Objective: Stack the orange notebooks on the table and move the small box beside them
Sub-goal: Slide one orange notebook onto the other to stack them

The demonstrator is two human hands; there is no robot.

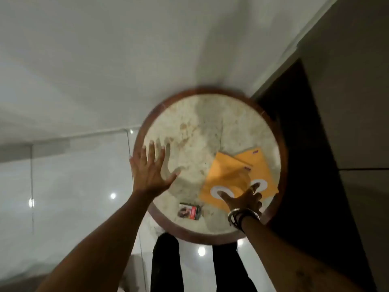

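Note:
Two orange notebooks lie overlapped on the right side of a round marble table (195,123). The upper notebook (226,173) covers part of the lower notebook (261,163). My right hand (244,199), with bangles on the wrist, presses flat on the near edge of the upper notebook, fingers spread. My left hand (150,169) hovers open over the table's left rim, fingers apart and holding nothing. A small box (190,211), red, black and white, lies flat near the table's front edge, left of the notebooks and apart from both hands.
The table has a dark wooden rim (273,127). A dark panel or doorway (305,165) stands close on the right. Glossy white floor with light reflections spreads to the left and below. My legs in black trousers (166,264) stand at the table's near side.

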